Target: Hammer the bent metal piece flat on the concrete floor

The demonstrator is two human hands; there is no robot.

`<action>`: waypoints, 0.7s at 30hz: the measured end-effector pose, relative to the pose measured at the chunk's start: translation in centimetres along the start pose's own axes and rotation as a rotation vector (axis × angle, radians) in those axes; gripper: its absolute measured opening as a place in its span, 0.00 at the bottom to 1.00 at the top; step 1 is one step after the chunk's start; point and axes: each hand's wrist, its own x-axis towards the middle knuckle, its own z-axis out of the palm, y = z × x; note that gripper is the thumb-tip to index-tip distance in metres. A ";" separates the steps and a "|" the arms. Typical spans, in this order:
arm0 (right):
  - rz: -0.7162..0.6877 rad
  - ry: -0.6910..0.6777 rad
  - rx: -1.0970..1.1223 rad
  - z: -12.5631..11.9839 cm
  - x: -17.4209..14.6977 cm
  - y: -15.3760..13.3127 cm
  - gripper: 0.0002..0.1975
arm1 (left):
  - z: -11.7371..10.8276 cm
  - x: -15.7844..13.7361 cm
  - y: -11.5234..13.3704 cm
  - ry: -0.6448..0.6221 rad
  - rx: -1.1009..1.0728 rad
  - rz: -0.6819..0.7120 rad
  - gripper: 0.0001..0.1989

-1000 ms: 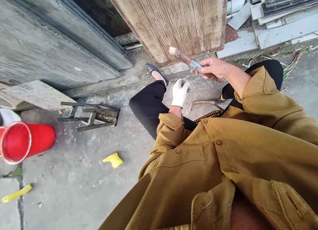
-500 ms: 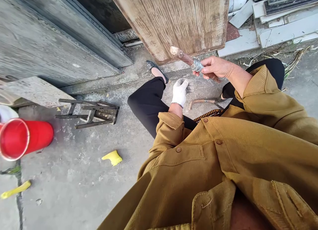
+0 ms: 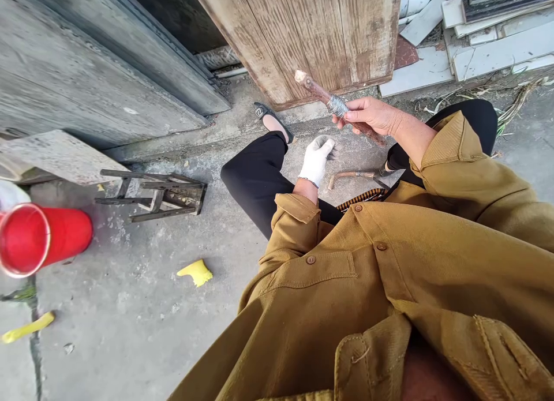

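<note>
My right hand (image 3: 372, 116), bare, is closed around a brown wooden stick (image 3: 317, 90) with a pale cut end. Silvery wire (image 3: 337, 105) is wound in a thick band around the stick, just beyond my fingertips. My left hand (image 3: 317, 157) wears a white glove with grey on the fingers. Its fingers are curled in, below and left of the stick, apart from it. Whatever it may hold is hidden or too fine to see. Beneath my hands, a bent wooden stick (image 3: 352, 175) with a wrapped section lies low near my lap.
On the left are a small wooden stool (image 3: 160, 196) lying on its side and a red bucket (image 3: 64, 233). Yellow pieces (image 3: 197, 272) lie on the concrete. A wooden door panel (image 3: 303, 37) stands ahead; stacked tiles (image 3: 497, 60) are at upper right.
The stick in my right hand has tilted, its cut end moving slightly up. My left hand has turned a little at the wrist, fingers still curled.
</note>
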 end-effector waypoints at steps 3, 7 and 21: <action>0.005 0.074 0.052 -0.7 0.9 1.1 0.11 | 0.0 -0.3 0.6 -0.058 0.113 0.038 0.06; 0.013 0.195 0.104 -1.8 1.7 2.2 0.12 | 0.0 -0.5 1.1 -0.074 0.199 0.071 0.06; 0.097 0.273 0.099 -0.3 0.5 0.3 0.09 | 0.0 -0.7 0.7 -0.184 0.178 0.030 0.20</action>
